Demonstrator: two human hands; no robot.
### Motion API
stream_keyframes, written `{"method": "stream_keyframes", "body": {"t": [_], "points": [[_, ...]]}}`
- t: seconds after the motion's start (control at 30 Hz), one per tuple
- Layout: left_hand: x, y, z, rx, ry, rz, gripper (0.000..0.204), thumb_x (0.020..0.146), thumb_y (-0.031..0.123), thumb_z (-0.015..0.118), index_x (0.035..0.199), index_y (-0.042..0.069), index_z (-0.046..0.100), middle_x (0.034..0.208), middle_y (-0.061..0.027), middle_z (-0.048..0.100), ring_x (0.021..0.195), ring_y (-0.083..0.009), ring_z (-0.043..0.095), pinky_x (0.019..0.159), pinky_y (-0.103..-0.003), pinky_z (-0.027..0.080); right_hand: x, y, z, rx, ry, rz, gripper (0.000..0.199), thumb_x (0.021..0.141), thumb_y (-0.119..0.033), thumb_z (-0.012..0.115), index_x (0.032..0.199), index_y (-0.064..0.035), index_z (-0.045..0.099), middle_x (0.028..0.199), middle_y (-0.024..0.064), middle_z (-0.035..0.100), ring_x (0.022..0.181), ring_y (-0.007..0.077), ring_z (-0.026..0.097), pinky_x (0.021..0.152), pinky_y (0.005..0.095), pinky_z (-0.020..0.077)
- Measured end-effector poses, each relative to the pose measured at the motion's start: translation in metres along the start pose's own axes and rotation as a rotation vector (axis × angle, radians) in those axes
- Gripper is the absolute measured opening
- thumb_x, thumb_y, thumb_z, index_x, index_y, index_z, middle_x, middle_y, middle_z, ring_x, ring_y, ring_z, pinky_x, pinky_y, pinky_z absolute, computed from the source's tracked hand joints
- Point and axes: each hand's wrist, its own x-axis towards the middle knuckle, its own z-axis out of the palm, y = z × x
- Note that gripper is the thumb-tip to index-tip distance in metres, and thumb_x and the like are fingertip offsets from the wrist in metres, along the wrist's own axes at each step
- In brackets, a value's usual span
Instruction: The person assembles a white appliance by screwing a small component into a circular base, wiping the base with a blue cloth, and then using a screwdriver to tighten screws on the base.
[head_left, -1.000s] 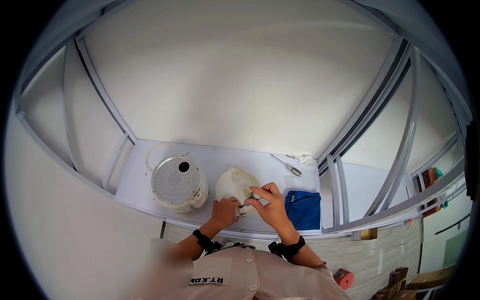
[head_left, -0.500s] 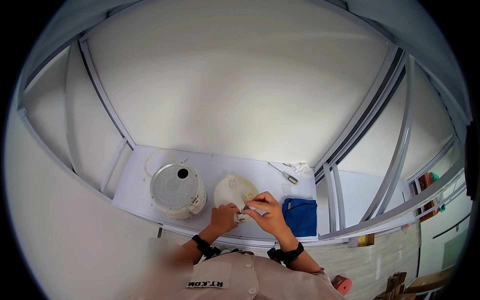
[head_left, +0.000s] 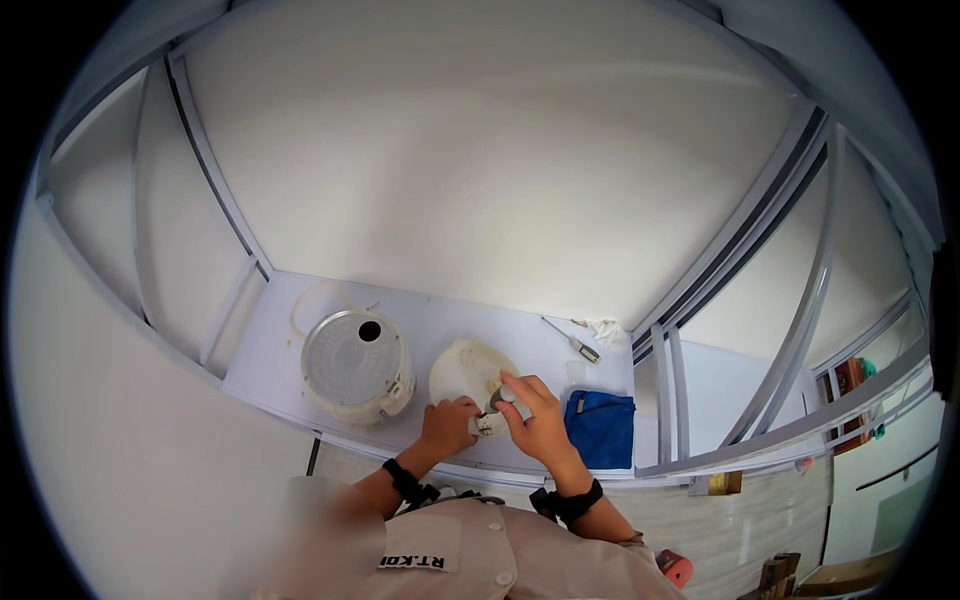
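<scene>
A pale lilac worktop [head_left: 300,375] is set in a white-walled booth framed by grey metal profiles, and it is seen from above through a strongly curved lens. At its near edge the left hand [head_left: 447,427] is closed around a small white part [head_left: 490,426], which is gripped at the near rim of a cream, round lid-like piece [head_left: 465,370] lying flat on the worktop. The right hand [head_left: 535,420] is laid just to the right of that part, its fingers [head_left: 512,382] curled over a small grey fitting [head_left: 500,399] at the rim of the cream piece; whether the fitting is truly pinched or only touched cannot be told at this size. A dark band is worn on each wrist. To the left of the cream piece, close beside it, a white round cooker body [head_left: 356,366] is stood, with a ribbed grey top and a dark hole near its far edge. To the right of the cream piece, just beyond the right hand, a folded blue cloth [head_left: 601,427] is laid at the worktop's edge. Behind and to the right of the cream piece, a screwdriver [head_left: 572,340] is placed aslant, with a crumpled white rag [head_left: 606,329] just past it against the wall.
</scene>
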Motion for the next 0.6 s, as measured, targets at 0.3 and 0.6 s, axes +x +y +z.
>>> {"method": "stream_keyframes", "body": {"t": [0.3, 0.6], "points": [[-0.004, 0.013, -0.017, 0.026, -0.057, -0.010, 0.041, 0.081, 0.045, 0.081, 0.115, 0.022, 0.077, 0.125, 0.0055, 0.071, 0.107, -0.0289, 0.072, 0.087, -0.053, 0.055, 0.008, -0.003, 0.001, -0.040, 0.020, -0.054, 0.054, 0.090, -0.004, 0.081, 0.142, -0.0031, 0.065, 0.123, 0.0187, 0.070, 0.107, 0.0355, 0.070, 0.093, 0.0391, 0.0555], [0.004, -0.005, 0.004, -0.039, -0.008, -0.043, 0.023, 0.092, 0.039, 0.071, 0.105, 0.022, 0.078, 0.122, 0.0056, 0.073, 0.103, -0.0280, 0.073, 0.085, -0.054, 0.052, 0.009, 0.002, 0.008, 0.018, 0.019, -0.091, 0.060, 0.089, -0.007, 0.082, 0.145, -0.0038, 0.059, 0.128, 0.0208, 0.069, 0.112, 0.0393, 0.067, 0.096, 0.0408, 0.0544]]}}
